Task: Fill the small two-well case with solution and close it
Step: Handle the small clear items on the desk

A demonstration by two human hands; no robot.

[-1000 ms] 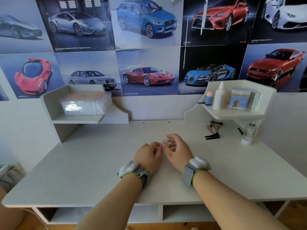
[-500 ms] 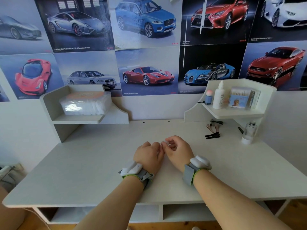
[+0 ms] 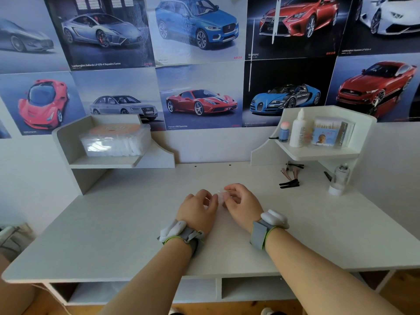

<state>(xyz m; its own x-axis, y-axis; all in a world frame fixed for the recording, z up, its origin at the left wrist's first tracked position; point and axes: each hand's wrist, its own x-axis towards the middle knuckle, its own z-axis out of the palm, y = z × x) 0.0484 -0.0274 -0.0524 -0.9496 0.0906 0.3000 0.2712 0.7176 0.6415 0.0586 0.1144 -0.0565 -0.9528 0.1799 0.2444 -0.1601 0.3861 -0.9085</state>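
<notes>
A small, pale translucent two-well case (image 3: 221, 197) lies on the white desk (image 3: 127, 223) between my hands, mostly hidden by my fingers. My left hand (image 3: 198, 209) holds its left end with curled fingers. My right hand (image 3: 243, 204) pinches its right part between thumb and curled fingers. I cannot tell whether its lids are open or closed. A white solution bottle (image 3: 297, 130) stands upright on the right shelf (image 3: 318, 154), well away from both hands.
On the right shelf are a small blue bottle (image 3: 283, 133) and a cotton swab box (image 3: 329, 133). A clear bottle (image 3: 339, 180) and black hair clips (image 3: 289, 184) sit on the desk at the right. A plastic box (image 3: 116, 139) fills the left shelf.
My hands have drawn slightly apart, so a little more of the case shows between them. Nothing else on the desk has moved.
</notes>
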